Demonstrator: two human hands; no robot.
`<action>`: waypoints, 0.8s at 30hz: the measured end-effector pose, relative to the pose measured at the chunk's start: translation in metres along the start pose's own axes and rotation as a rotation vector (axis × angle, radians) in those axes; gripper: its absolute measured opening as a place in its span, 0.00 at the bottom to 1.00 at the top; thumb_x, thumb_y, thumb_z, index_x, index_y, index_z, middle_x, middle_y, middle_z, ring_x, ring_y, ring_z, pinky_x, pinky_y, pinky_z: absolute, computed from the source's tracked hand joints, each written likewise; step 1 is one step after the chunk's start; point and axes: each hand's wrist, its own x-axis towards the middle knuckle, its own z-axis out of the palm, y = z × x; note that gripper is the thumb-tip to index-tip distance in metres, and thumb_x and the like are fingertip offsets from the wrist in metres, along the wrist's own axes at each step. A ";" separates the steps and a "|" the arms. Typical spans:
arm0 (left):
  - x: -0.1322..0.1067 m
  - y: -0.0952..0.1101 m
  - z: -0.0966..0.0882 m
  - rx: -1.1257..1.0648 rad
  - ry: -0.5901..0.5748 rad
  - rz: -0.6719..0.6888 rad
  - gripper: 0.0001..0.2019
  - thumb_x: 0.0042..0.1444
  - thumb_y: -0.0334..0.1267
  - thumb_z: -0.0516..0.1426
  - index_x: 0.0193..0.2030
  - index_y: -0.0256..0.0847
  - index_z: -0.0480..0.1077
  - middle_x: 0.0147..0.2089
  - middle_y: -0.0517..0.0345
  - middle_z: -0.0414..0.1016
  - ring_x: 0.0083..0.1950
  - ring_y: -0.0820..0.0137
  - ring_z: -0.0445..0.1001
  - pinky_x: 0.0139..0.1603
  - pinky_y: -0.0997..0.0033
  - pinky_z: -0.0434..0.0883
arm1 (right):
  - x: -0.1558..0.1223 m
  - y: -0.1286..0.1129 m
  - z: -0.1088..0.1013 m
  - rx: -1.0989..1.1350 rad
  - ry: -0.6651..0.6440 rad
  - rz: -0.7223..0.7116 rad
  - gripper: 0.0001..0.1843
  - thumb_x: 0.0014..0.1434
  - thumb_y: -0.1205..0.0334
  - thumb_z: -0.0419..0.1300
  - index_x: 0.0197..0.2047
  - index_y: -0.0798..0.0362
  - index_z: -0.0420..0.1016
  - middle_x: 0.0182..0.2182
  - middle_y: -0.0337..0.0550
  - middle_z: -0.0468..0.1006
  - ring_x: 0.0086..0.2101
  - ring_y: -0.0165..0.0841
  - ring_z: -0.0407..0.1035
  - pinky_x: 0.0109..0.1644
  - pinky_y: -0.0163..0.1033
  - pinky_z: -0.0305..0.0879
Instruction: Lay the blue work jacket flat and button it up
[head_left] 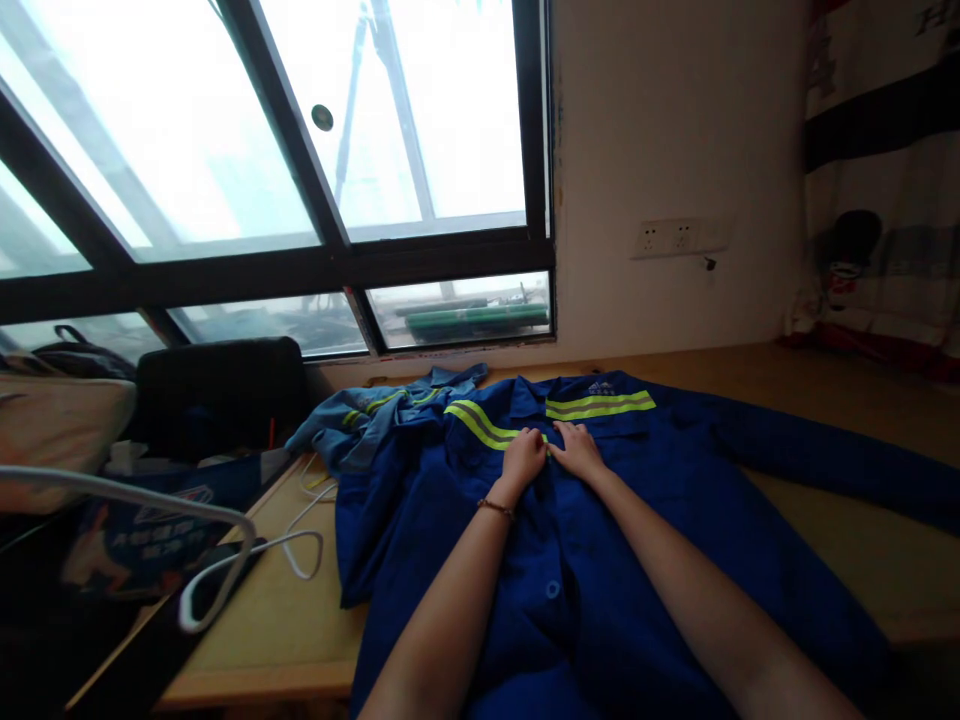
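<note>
A dark blue work jacket [637, 540] with yellow-green reflective stripes [600, 404] lies spread front-up on a wooden table [277, 620]. Both my hands rest on its chest by the front placket. My left hand [523, 455], a thin bracelet on its wrist, is curled with the fingers pinched on the jacket's front edge. My right hand [576, 448] is beside it, fingers bent and pressed on the same edge of fabric. A blue button [553, 589] shows lower down the front.
A lighter blue garment [375, 415] is bunched at the jacket's left. A white hanger [202, 560] and a white cable [315, 495] lie at the table's left edge. Dark bags [217, 395] stand under the window. A wall socket [667, 238] is ahead.
</note>
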 end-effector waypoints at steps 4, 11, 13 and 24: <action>-0.001 -0.014 -0.007 -0.304 -0.139 0.121 0.07 0.48 0.36 0.53 0.33 0.37 0.70 0.30 0.57 0.71 0.31 0.73 0.68 0.32 0.75 0.63 | 0.001 0.001 -0.001 -0.055 -0.025 0.008 0.20 0.52 0.58 0.53 0.49 0.53 0.67 0.45 0.47 0.69 0.44 0.38 0.60 0.46 0.38 0.55; 0.002 -0.022 -0.012 -0.339 -0.180 0.092 0.08 0.41 0.40 0.58 0.25 0.35 0.69 0.25 0.59 0.71 0.27 0.73 0.66 0.27 0.76 0.60 | 0.001 0.000 -0.008 -0.053 -0.063 0.073 0.15 0.55 0.66 0.47 0.44 0.56 0.69 0.40 0.48 0.72 0.41 0.35 0.64 0.42 0.35 0.55; 0.002 -0.021 -0.009 -0.297 -0.110 0.058 0.09 0.43 0.41 0.58 0.24 0.35 0.68 0.24 0.58 0.70 0.27 0.73 0.66 0.27 0.76 0.60 | 0.001 -0.001 -0.010 -0.063 -0.041 0.106 0.14 0.57 0.66 0.45 0.39 0.57 0.70 0.38 0.49 0.72 0.40 0.35 0.65 0.41 0.34 0.55; 0.002 -0.013 0.006 -0.857 -0.065 -0.298 0.04 0.53 0.36 0.51 0.31 0.38 0.58 0.18 0.61 0.68 0.19 0.72 0.70 0.20 0.74 0.66 | -0.005 0.001 -0.010 -0.074 -0.012 0.133 0.09 0.53 0.60 0.52 0.34 0.55 0.68 0.32 0.47 0.72 0.34 0.35 0.66 0.35 0.34 0.56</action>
